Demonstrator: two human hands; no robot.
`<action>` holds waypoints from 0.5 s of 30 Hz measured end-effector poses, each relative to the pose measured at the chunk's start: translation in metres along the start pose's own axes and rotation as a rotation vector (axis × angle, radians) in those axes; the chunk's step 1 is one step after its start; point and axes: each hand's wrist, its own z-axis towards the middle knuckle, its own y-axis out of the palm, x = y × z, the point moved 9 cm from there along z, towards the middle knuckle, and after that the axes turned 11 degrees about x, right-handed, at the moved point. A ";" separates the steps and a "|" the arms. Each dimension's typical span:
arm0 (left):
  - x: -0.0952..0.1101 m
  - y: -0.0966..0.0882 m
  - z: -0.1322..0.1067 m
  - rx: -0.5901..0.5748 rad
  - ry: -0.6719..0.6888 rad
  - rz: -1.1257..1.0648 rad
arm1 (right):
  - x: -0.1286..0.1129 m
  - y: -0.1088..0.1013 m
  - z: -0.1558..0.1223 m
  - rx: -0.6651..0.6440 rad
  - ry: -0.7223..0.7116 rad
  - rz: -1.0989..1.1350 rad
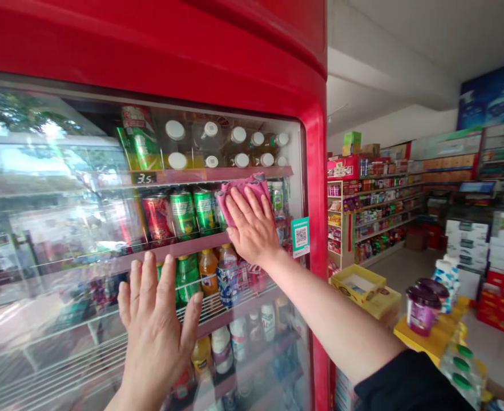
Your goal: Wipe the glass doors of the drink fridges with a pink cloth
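My right hand (pixel 255 228) lies with flattened fingers over a pink cloth (pixel 258 184), holding it against the glass door (pixel 59 257) of a red drinks fridge. The cloth is bunched, with grey showing along its upper edge. Lower and to the left, my left hand (pixel 155 325) is open in front of the same glass, fingers spread and pointing up. Whether its fingertips touch the pane I cannot tell. Behind the glass stand green cans (pixel 183 214), a red can (pixel 157 218) and several bottles, partly hidden by my hands.
A red frame (pixel 318 228) borders the door, with a green QR-code sticker (pixel 301 237) near the pane's right edge. Street reflections cover the left glass. To the right are yellow boxes (pixel 357 282), purple-lidded cups (pixel 420 311), stocked shelves (pixel 384 197) and stacked cartons (pixel 466 240).
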 end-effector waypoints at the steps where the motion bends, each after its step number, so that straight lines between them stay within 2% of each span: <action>1: 0.004 0.002 0.001 0.004 0.006 -0.005 | 0.015 -0.002 0.000 0.006 0.031 -0.017; 6: 0.012 0.005 0.015 0.027 0.049 -0.012 | 0.083 -0.013 -0.005 0.055 0.211 -0.092; 9: 0.006 0.001 0.035 0.057 0.090 0.008 | 0.106 -0.017 -0.004 0.137 0.395 -0.119; 12: -0.008 -0.006 0.062 0.081 0.108 0.061 | 0.100 -0.015 0.002 0.245 0.649 -0.131; 14: -0.018 -0.012 0.080 0.093 0.123 0.098 | 0.071 -0.010 0.013 0.287 0.714 -0.109; 15: -0.022 -0.015 0.087 0.101 0.130 0.115 | 0.050 -0.007 0.021 0.291 0.687 -0.082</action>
